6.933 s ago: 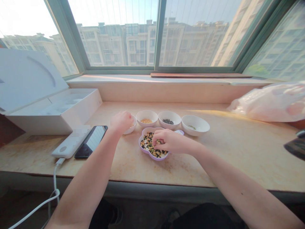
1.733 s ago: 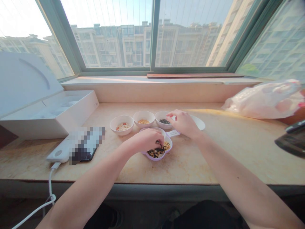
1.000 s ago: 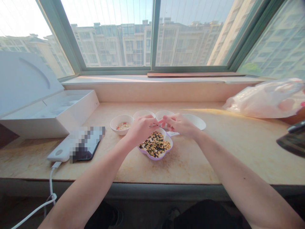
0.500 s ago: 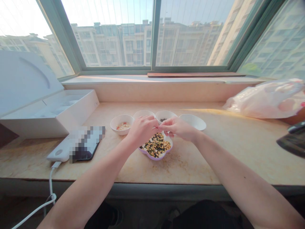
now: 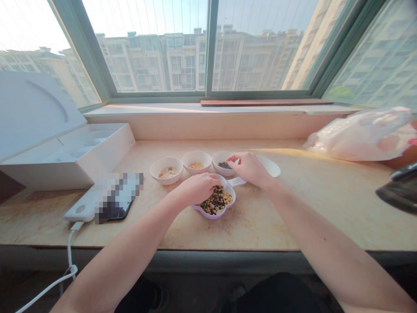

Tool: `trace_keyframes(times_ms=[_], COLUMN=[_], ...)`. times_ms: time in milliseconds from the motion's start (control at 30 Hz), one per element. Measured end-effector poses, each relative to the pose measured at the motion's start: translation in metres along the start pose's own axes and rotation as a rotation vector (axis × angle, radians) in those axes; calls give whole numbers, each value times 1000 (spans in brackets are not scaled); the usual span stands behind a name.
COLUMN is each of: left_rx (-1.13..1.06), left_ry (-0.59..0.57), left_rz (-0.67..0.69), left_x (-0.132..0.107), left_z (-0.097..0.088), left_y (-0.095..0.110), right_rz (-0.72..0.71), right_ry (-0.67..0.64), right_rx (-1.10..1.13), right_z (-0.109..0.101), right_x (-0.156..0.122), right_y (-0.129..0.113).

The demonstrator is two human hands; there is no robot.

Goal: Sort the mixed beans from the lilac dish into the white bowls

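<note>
Watching L hand (image 5: 197, 189) curling over lilac dish (image 5: 211, 216) on counter (image 5: 286, 217), can't tell if pinching; R hand (image 5: 249, 168) half-closed by black-seed bowl (image 5: 222, 171), grip unclear. Mixed beans (image 5: 217, 201) are looking light, loose, slippery: fingertip pinch only; dish by rim.
</note>
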State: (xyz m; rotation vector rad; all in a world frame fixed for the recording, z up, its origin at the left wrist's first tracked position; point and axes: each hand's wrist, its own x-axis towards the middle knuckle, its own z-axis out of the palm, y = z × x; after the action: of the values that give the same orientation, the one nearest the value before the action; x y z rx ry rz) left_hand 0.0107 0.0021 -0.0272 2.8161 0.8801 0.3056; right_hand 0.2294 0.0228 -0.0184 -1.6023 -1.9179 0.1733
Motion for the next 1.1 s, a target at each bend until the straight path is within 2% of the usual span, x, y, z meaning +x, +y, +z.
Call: trace_keyframes(times_ms=[267,600,833,1100], left_rx=[21,82,84,74], left_ry=[-8,-30,6,67], left_rz=[22,22,41,34], left_x=[2,4,3,-1], left_z=[3,1,2,-9], left_y=[-2,0,-2,3], right_rz=[-88,-79,-80,-123], right_ry=[68,72,71,32], right_rx=[-92,-75,-75,-58], right_z=[6,9,10,9], right_x=[1,2,2,2], right_y=[3,1,2,5])
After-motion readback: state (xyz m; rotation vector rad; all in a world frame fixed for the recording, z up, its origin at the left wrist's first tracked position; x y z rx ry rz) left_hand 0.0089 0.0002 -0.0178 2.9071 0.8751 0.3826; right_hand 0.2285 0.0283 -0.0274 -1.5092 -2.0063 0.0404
